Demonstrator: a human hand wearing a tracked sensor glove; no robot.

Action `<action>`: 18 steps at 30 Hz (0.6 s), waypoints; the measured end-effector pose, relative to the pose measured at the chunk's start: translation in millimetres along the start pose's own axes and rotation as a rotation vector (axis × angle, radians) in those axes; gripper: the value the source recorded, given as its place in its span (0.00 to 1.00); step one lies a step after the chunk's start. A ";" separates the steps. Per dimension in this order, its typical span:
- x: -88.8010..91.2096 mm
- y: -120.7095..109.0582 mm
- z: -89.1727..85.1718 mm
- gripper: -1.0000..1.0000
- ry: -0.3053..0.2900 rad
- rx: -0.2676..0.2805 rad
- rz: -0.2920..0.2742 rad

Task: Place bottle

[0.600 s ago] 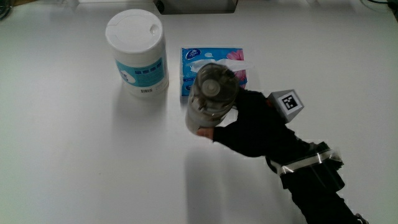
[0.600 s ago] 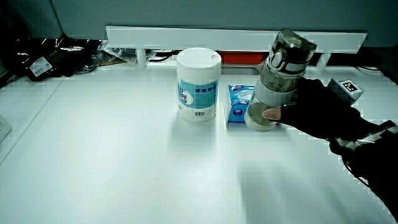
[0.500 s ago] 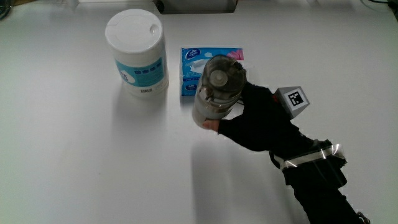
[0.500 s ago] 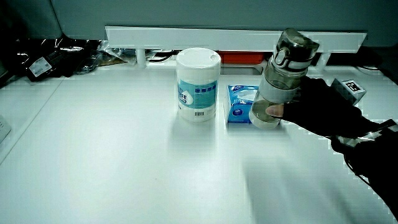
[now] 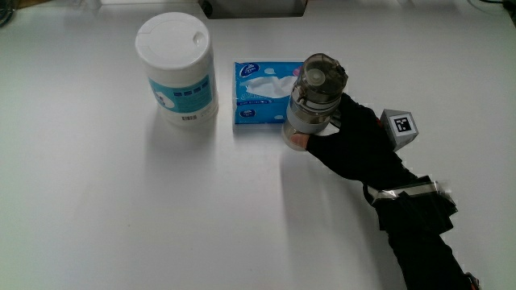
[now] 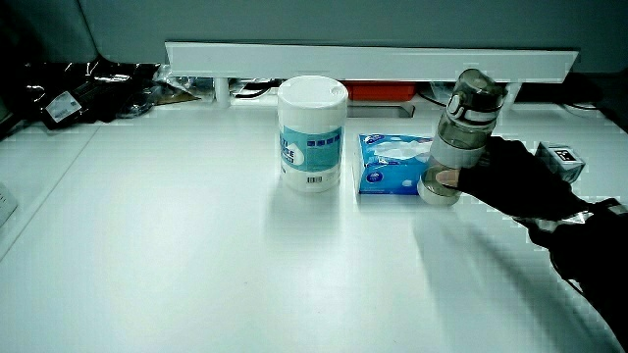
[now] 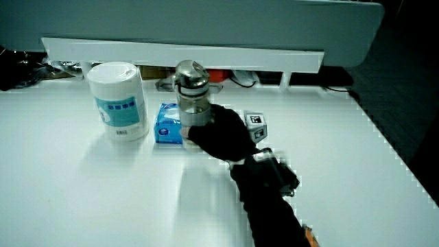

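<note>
A clear bottle (image 5: 314, 101) with a grey cap stands upright beside the blue tissue pack (image 5: 262, 91), its base at or just above the white table (image 5: 121, 217). The gloved hand (image 5: 326, 133) is shut on the bottle's lower body, thumb at its base. Both side views show the bottle (image 6: 463, 132) (image 7: 190, 96) held the same way by the hand (image 6: 491, 176) (image 7: 209, 134). The patterned cube (image 5: 401, 126) sits on the back of the hand. The black forearm runs from the hand toward the person.
A white wipes canister (image 5: 177, 68) with a blue label stands beside the tissue pack, away from the bottle. A low white partition (image 6: 373, 59) runs along the table's far edge, with cables and dark items (image 6: 88, 88) near it.
The hand has carried the bottle away from the canister, from over the tissue pack to beside it, and lowered it toward the table. Canister and pack have not moved.
</note>
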 end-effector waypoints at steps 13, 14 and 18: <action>40.4 -6.5 1.8 0.50 0.010 0.033 -0.111; 38.5 -7.8 0.8 0.50 0.020 0.035 -0.113; 40.6 -8.7 -0.9 0.50 0.042 0.034 -0.105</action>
